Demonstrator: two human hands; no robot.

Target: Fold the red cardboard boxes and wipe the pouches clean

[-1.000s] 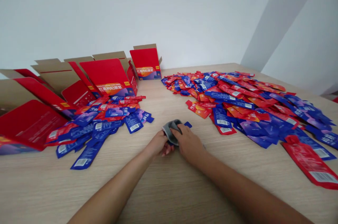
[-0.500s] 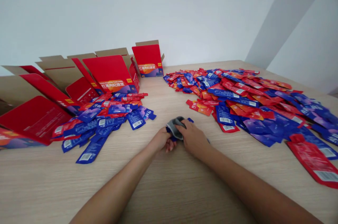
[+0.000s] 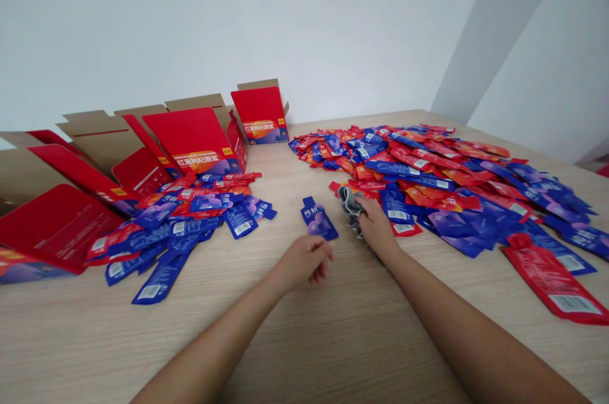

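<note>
A blue pouch (image 3: pixel 318 220) with a narrow spout end lies flat on the table, its printed side up. Just in front of it is my left hand (image 3: pixel 304 261), fingers curled in, with nothing visible in them. My right hand (image 3: pixel 375 226) grips a crumpled grey cloth (image 3: pixel 351 210) to the right of the pouch, close to the edge of a large heap of red and blue pouches (image 3: pixel 442 182). A smaller pile of red and blue pouches (image 3: pixel 176 223) lies to the left.
Open red cartons (image 3: pixel 185 137) with raised flaps line the left side. Another red carton (image 3: pixel 261 113) stands apart at the back, near the white wall. One red pouch (image 3: pixel 554 277) lies at the near right edge of the heap. Everything rests on a pale wooden table (image 3: pixel 280 353).
The cloth has come off the blue pouch and moved right with my right hand. My left hand has let go of the pouch, which now lies on the table.
</note>
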